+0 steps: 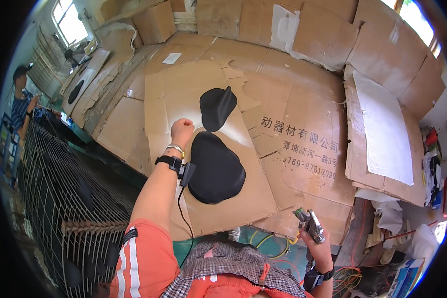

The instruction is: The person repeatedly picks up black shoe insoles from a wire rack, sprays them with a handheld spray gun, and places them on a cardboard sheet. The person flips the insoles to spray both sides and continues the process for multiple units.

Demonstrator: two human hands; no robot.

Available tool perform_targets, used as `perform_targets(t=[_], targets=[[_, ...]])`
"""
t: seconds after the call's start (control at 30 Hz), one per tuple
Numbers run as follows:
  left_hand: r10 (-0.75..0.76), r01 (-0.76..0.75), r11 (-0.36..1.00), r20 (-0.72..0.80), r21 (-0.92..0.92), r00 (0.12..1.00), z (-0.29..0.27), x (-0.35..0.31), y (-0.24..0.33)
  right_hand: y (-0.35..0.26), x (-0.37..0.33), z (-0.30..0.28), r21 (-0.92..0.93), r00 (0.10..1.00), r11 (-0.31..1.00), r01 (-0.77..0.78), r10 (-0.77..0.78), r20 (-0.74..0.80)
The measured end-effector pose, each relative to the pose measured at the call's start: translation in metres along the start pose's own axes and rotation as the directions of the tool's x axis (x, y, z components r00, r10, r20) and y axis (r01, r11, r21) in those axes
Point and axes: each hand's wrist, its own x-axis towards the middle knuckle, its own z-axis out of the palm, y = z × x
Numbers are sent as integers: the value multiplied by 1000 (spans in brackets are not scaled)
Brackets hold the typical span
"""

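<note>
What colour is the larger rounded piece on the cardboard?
The larger piece is plain black, seen best in the head view.

Bench (pixel 278 99) covered in brown cardboard (pixel 233 216), bearing 1 large rounded black piece (pixel 217 171) and, at its 12 o'clock, 1 smaller black piece (pixel 216 110).

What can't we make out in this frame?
All in the head view:
- Left hand: curled fingers hide the palm; can't tell if anything is in it.
- Spray gun: handle mostly covered by the right hand.
- Large black piece: underside hidden against the cardboard sheet.
- Co-worker: too small, at the warped left rim, to tell what is held.
</note>
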Motion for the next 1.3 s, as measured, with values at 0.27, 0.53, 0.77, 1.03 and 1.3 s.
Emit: perform_targets(t=[0.27,0.53,0.77,1.03,1.3], targets=[[-2,-14,992,128,128,992,66,39,11,50,135,29,-740,863,667,86,-421,-279],[-58,285,842,448,-458,892,37,-2,35,-23,332,116,-437,951,848,301,-299,75],[-274,464,645,383,-608,882,-59,-43,-11,-31,571,297,-512,880,732,450,-460,116],[-433,488,578,261,-654,863,-80,-53,-50,-57,608,336,-697,960,660,281,-210,188],[-261,346,672,227,-655,938,-64,-39,-24,-165,429,318,-164,509,594,787,-477,716]])
